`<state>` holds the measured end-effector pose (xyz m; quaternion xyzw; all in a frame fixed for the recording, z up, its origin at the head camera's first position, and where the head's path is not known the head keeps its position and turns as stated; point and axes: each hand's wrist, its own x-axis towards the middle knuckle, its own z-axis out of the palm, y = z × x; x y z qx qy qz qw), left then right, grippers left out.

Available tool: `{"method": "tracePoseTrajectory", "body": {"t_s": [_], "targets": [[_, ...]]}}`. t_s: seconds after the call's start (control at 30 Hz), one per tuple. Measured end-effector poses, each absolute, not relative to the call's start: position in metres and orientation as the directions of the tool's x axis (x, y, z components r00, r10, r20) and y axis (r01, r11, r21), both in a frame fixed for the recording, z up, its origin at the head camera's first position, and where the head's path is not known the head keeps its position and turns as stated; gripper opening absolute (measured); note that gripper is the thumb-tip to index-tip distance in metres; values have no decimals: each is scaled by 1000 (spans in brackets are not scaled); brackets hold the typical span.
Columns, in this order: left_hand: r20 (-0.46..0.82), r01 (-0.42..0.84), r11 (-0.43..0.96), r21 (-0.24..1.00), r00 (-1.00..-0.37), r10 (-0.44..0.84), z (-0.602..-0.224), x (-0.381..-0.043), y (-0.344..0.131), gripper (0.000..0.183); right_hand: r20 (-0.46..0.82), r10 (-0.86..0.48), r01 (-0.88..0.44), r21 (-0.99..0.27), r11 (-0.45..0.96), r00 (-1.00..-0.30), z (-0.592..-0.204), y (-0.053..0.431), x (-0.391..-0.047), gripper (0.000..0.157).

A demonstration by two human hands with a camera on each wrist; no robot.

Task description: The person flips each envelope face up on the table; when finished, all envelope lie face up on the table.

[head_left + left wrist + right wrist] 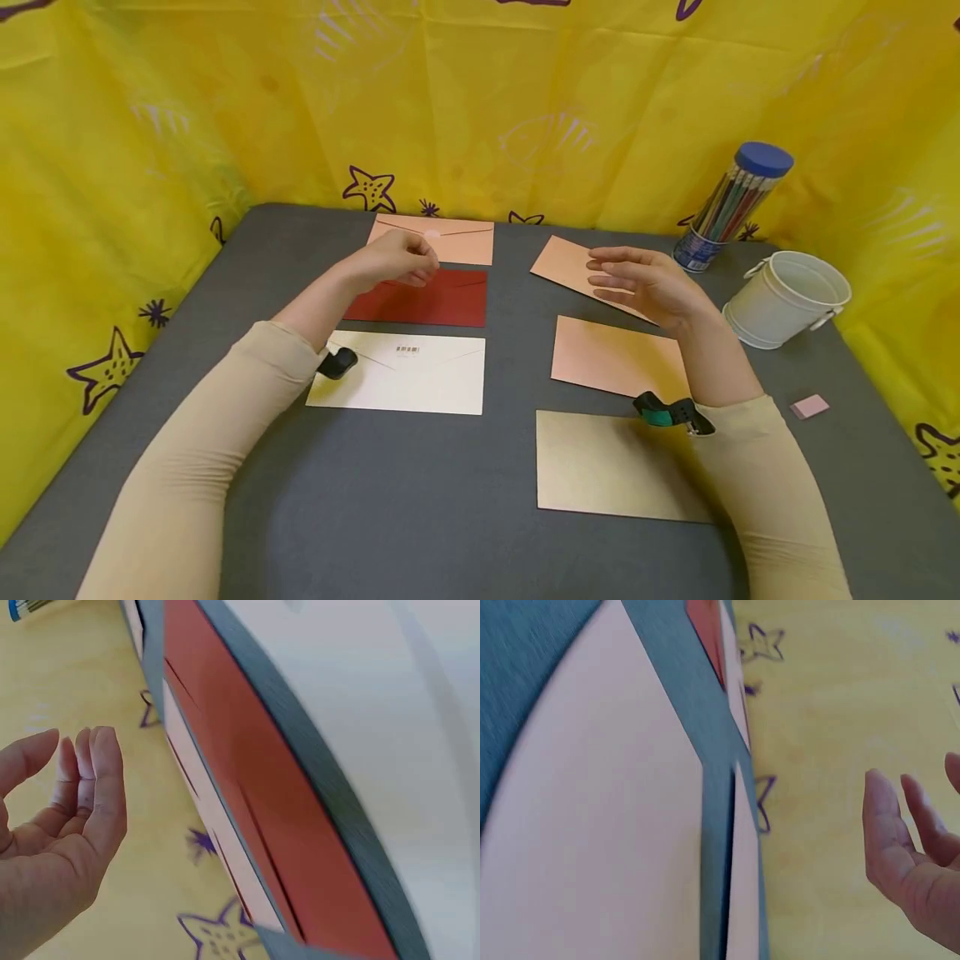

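The largest thing is the yellow cloth (465, 100), printed with dark starfish, which rises behind and beside the dark grey table (375, 508). Two beige sleeves (195, 450) reach over this table. Flat on it, in the right column, lie a cream rectangle (600, 462) nearest to the person, then a peach rectangle (615, 354), and farthest a slanted peach piece (566, 265). In the left column lie, from near to far, a white envelope (420, 387) with a barcode, a red envelope (450, 304) and a light peach envelope (465, 242); narrow strips of table show between them. At the right side stand a white bucket (765, 308) with handles and, behind it, a blue-lidded tube of pencils (731, 200). The left hand (397, 257) is raised over the red envelope; its fingers curve softly, its thumb is apart from them, and it holds nothing. The right hand (645, 279), also with nothing in it, is raised over the slanted peach piece, with fingers loosely bent and slightly spread. Each wrist wears a dark band (667, 411). The smallest is a pink block (810, 407), near the bucket.
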<state>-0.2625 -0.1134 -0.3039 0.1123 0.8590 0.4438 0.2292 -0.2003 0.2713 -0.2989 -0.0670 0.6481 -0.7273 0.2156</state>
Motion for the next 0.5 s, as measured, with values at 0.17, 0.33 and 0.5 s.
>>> {"method": "tracePoseTrajectory", "body": {"t_s": [0.17,0.33,0.5], "targets": [[-260,-20,483,876,-862,436,-298,-277,-74,29,-191,-324,238,-965,-111,-927,-294,293,-207,23],[-275,-87,393,915,-848,453,-297,-289,-38,41,-241,-235,290,-935,-205,-942,-292,315,-213,22],[-320,-189,324,927,-849,421,-304,-297,-10,42,-322,-170,360,-882,-304,-931,-297,336,-219,20]]}}
